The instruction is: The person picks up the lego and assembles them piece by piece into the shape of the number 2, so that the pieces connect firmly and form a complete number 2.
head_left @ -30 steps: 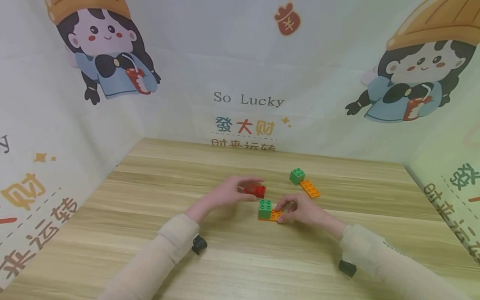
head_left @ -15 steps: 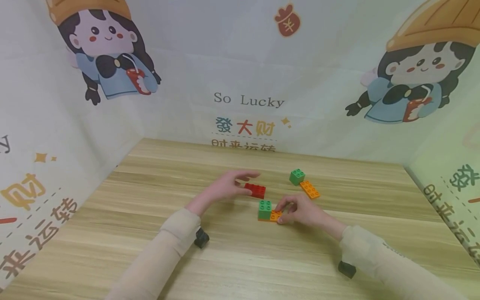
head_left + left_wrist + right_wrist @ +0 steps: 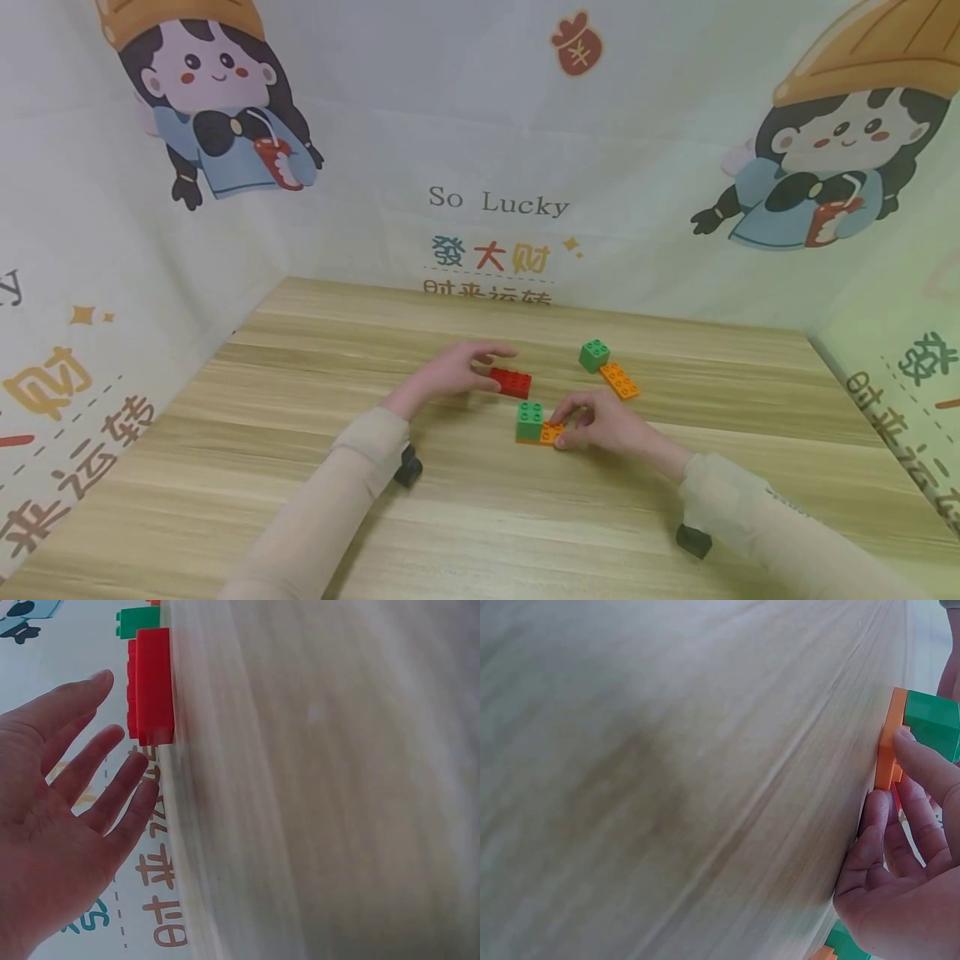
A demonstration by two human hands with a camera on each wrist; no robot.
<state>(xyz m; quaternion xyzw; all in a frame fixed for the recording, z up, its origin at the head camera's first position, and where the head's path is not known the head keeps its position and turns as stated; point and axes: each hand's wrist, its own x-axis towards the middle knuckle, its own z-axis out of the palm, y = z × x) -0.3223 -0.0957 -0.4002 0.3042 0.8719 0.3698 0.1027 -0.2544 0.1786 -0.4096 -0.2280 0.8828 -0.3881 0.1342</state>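
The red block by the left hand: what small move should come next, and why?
Probably, the left hand should close around the red block: it is open right beside the block, not gripping it, while the right hand holds the orange plate that has a green block on top.

Cloth behind both hands, beyond left hand (image 3: 457,369) and right hand (image 3: 603,421): "So Lucky" (image 3: 499,202), below it "發大财" (image 3: 491,254), then "时来运转" (image 3: 487,291), bottoms cut off. Printed red bag (image 3: 577,43), higher: yuan-like sign. Cloth left of left hand: "财" (image 3: 47,383), "来运转" (image 3: 81,460). Cloth right of right hand: "發" (image 3: 928,358), partial "时来运转" (image 3: 889,419). Right sleeve (image 3: 802,542): lettering, too small to read.
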